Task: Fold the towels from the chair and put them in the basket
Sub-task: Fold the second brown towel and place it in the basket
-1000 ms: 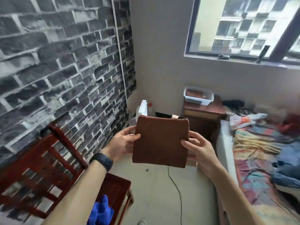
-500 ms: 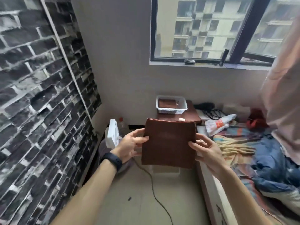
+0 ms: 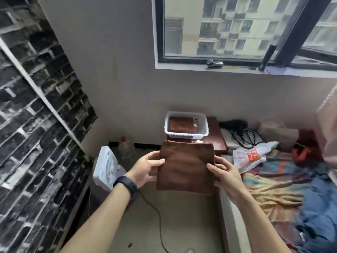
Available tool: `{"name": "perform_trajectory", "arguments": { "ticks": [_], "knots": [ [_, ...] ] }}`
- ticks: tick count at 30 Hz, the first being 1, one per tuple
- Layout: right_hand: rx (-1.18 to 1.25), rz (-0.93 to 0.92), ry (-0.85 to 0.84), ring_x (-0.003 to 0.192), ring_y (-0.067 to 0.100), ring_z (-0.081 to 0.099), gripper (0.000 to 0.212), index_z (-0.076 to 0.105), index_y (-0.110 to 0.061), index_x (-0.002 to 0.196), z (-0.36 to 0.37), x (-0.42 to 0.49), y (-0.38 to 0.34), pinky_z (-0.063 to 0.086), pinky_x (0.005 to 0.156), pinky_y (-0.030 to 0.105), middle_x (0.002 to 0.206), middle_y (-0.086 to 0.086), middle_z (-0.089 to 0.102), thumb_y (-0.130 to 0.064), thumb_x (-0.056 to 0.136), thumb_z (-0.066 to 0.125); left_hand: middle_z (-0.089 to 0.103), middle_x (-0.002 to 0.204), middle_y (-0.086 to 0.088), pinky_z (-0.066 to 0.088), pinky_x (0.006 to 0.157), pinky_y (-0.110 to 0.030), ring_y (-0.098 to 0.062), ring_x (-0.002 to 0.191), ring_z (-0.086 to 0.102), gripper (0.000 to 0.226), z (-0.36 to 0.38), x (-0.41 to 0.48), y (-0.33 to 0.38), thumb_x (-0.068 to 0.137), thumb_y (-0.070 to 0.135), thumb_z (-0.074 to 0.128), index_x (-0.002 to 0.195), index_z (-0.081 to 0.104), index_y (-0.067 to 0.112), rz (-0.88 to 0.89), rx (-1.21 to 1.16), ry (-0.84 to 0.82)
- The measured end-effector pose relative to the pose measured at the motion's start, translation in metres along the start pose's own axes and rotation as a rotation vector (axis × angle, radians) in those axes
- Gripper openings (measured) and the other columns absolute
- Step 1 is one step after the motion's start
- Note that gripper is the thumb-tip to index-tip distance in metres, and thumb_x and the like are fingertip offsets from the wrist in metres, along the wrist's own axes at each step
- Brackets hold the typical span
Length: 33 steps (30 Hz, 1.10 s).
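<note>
Towel (image 3: 186,167): brown, plush, folded into a flat square, held upright in mid-air, near the basket.
Left hand (image 3: 145,168): pinches the left edge, thumb in front, fingers behind.
Right hand (image 3: 224,172): pinches the right edge likewise.
Basket (image 3: 184,136): white plastic lattice, rectangular, on a dark wooden nightstand (image 3: 217,136); second towel (image 3: 180,125) folded inside.

You have turned away from the chair and brought the towel (image 3: 185,168) up close to the basket (image 3: 186,136) ahead.
</note>
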State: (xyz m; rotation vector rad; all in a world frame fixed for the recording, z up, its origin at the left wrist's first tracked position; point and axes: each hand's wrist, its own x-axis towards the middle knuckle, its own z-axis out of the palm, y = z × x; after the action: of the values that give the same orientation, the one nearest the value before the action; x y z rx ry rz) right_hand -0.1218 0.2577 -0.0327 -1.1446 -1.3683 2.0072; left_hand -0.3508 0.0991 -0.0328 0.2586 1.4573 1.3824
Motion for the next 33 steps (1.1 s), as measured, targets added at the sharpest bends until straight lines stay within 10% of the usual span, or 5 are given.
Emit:
{"name": "perform_trajectory", "arguments": {
  "ticks": [18, 29, 33],
  "knots": [
    [-0.186, 0.447, 0.055, 0.089, 0.019, 0.073, 0.024, 0.07, -0.027, 0.113, 0.003, 0.288, 0.017, 0.056, 0.065, 0.031, 0.104, 0.003, 0.076, -0.017, 0.091, 0.069, 0.072, 0.113, -0.006, 0.052, 0.079, -0.036, -0.024, 0.102, 0.065, 0.023, -0.021, 0.285, 0.013, 0.092, 0.019, 0.063, 0.115, 0.069, 0.017, -0.43, 0.031, 0.125],
    [-0.194, 0.498, 0.149, 0.098, 0.023, 0.072, 0.026, 0.065, -0.028, 0.117, 0.023, 0.453, -0.019, 0.06, 0.08, 0.044, 0.109, 0.001, 0.073, -0.02, 0.093, 0.068, 0.068, 0.117, -0.01, 0.055, 0.074, -0.032, -0.023, 0.098, 0.066, 0.028, -0.027, 0.453, 0.089, 0.097, 0.014, 0.058, 0.124, 0.061, 0.006, -0.36, 0.165, 0.169],
    [-0.214, 0.513, 0.151, 0.099, 0.018, 0.068, 0.027, 0.063, -0.027, 0.121, 0.026, 0.503, -0.019, 0.058, 0.065, 0.035, 0.113, -0.002, 0.069, -0.021, 0.095, 0.066, 0.067, 0.113, -0.005, 0.055, 0.09, -0.048, -0.025, 0.099, 0.067, 0.027, -0.031, 0.499, 0.098, 0.095, 0.017, 0.062, 0.121, 0.058, 0.016, -0.34, 0.257, 0.218]
  ]
}}
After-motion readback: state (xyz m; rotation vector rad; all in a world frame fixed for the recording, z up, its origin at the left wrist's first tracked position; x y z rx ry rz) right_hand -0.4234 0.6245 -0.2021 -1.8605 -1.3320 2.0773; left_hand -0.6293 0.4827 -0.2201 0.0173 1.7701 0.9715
